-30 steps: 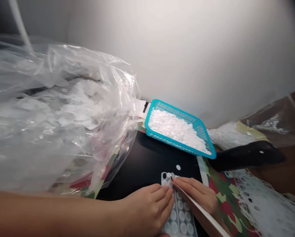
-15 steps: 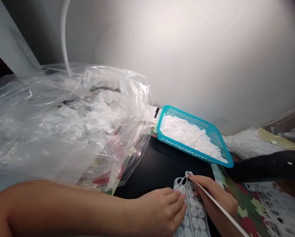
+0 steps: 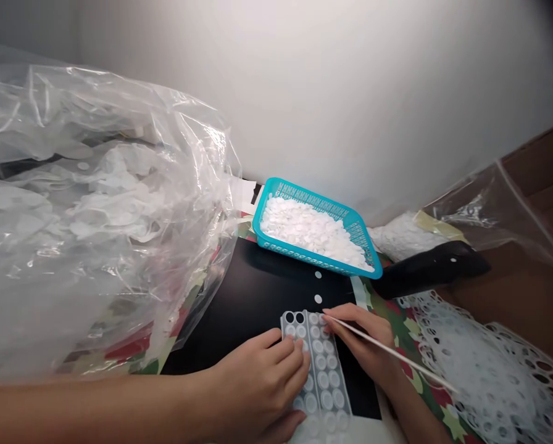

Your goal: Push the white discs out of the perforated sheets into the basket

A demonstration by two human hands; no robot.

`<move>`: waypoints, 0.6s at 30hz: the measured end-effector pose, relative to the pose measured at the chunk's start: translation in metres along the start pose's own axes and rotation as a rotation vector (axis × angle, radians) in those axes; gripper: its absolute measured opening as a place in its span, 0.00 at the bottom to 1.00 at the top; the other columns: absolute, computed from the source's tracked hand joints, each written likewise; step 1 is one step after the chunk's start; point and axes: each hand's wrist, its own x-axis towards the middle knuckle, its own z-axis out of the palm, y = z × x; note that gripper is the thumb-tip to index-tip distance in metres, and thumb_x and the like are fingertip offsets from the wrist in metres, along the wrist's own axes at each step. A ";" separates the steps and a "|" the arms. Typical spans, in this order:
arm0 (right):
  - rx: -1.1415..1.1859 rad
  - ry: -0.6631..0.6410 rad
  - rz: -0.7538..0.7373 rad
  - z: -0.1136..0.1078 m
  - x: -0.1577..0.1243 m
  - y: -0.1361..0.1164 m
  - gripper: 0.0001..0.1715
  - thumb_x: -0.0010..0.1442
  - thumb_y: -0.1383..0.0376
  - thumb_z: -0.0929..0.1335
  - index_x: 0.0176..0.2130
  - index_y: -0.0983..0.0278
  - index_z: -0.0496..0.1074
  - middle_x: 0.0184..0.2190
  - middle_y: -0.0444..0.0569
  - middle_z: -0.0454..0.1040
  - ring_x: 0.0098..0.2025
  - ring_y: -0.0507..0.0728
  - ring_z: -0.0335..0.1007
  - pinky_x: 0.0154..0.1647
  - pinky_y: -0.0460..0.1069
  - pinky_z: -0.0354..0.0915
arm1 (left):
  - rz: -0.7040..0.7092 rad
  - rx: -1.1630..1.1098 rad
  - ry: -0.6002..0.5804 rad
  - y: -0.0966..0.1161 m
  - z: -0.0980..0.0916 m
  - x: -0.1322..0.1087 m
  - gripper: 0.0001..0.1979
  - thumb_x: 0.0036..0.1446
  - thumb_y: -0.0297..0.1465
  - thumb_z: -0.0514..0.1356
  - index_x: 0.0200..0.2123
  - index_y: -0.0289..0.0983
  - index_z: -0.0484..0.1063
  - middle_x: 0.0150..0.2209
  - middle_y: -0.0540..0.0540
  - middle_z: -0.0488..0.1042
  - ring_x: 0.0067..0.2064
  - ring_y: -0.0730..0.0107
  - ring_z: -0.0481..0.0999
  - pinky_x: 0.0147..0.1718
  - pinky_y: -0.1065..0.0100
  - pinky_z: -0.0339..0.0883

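A translucent sheet (image 3: 326, 362) of round, cup-like pieces in rows lies on a black surface (image 3: 221, 302). Two holes at its top left corner show black. My left hand (image 3: 270, 379) grips the sheet's left side, fingers curled over it. A thin white stick (image 3: 397, 356) is pinched in my right hand (image 3: 369, 339), its tip at the sheet's top right corner. Beyond that corner lie two small white discs (image 3: 318, 299). Farther back, a turquoise basket (image 3: 320, 262) holds many small white pieces (image 3: 311, 225).
A large clear plastic bag (image 3: 197, 142) with white scraps fills the left. On the right, perforated sheets (image 3: 484, 370) are piled on a camouflage-patterned cloth (image 3: 452, 422), near a dark elongated object (image 3: 431, 268) and a bag of white pieces (image 3: 397, 237). A pale wall (image 3: 327, 92) stands behind.
The view has shifted to the right. The sheet's top edge, raised and bent at my right fingers before, now lies flatter. Two white discs now show on the black surface.
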 end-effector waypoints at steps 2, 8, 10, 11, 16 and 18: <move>0.028 -0.075 -0.045 -0.005 -0.002 0.001 0.07 0.57 0.72 0.70 0.36 0.61 0.75 0.32 0.45 0.78 0.32 0.53 0.75 0.33 0.45 0.72 | -0.004 -0.007 0.001 0.000 -0.001 0.001 0.23 0.63 0.38 0.48 0.52 0.26 0.66 0.48 0.37 0.72 0.45 0.58 0.70 0.42 0.60 0.62; 0.049 -0.197 -0.113 -0.008 -0.005 0.004 0.11 0.56 0.74 0.70 0.40 0.61 0.75 0.36 0.47 0.77 0.36 0.52 0.75 0.37 0.44 0.72 | -0.028 -0.050 -0.049 -0.001 -0.006 0.004 0.21 0.62 0.38 0.50 0.50 0.28 0.68 0.41 0.39 0.72 0.39 0.61 0.69 0.38 0.61 0.63; 0.042 -0.216 -0.118 -0.008 -0.007 0.005 0.12 0.56 0.74 0.70 0.41 0.61 0.75 0.37 0.47 0.77 0.36 0.52 0.75 0.38 0.43 0.71 | -0.028 -0.058 -0.058 -0.002 -0.008 0.004 0.22 0.62 0.38 0.50 0.51 0.28 0.67 0.45 0.38 0.71 0.46 0.58 0.69 0.47 0.60 0.61; 0.035 -0.224 -0.118 -0.008 -0.008 0.006 0.12 0.57 0.74 0.70 0.41 0.61 0.75 0.37 0.47 0.76 0.37 0.52 0.75 0.39 0.43 0.71 | -0.020 -0.063 -0.062 -0.003 -0.009 0.004 0.23 0.63 0.39 0.49 0.52 0.27 0.66 0.49 0.37 0.70 0.51 0.56 0.68 0.52 0.60 0.58; -0.018 -0.260 -0.140 -0.008 -0.012 0.010 0.13 0.60 0.72 0.68 0.45 0.61 0.74 0.40 0.49 0.75 0.40 0.53 0.74 0.42 0.46 0.72 | 0.027 -0.141 -0.137 -0.007 -0.013 0.001 0.28 0.65 0.40 0.44 0.59 0.24 0.58 0.63 0.33 0.56 0.64 0.55 0.55 0.63 0.63 0.43; -0.062 -0.255 -0.199 -0.008 -0.013 0.010 0.14 0.61 0.72 0.67 0.47 0.63 0.73 0.41 0.51 0.75 0.40 0.54 0.74 0.41 0.46 0.72 | 0.019 -0.177 -0.176 -0.007 -0.015 0.001 0.28 0.66 0.40 0.44 0.60 0.23 0.56 0.65 0.32 0.52 0.65 0.54 0.52 0.64 0.62 0.43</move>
